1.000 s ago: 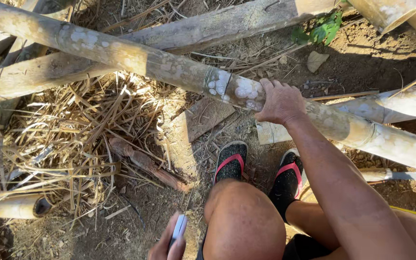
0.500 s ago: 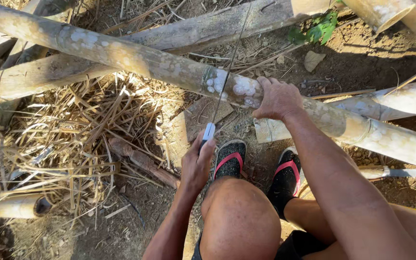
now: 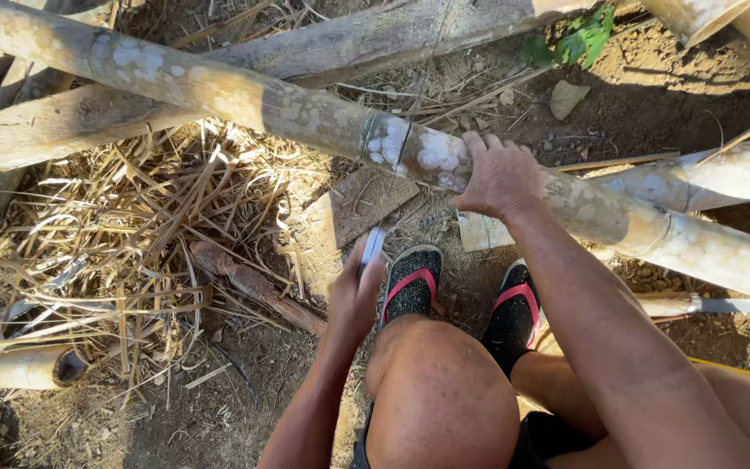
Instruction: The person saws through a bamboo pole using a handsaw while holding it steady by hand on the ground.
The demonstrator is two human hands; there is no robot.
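A long mottled bamboo pole (image 3: 245, 95) runs across the view from upper left to right, raised above the ground. My right hand (image 3: 498, 176) rests on top of it near a ringed joint and grips it. My left hand (image 3: 356, 291) is held out below the pole, above the dirt, closed around a knife (image 3: 371, 246) whose pale blade points up toward the pole. The blade tip is a short way beneath the pole and does not touch it. My bare knee and two black sandals with red straps (image 3: 411, 282) are under the hands.
More bamboo poles (image 3: 722, 174) cross at the right and behind. A cut hollow bamboo piece (image 3: 19, 366) lies at lower left. Dry grass and leaf litter (image 3: 115, 252) cover the ground at left; a flat wood scrap (image 3: 359, 201) lies under the pole.
My left hand has risen from beside my knee with the knife, bringing the blade up toward the underside of the pole. My right hand stays on the pole.
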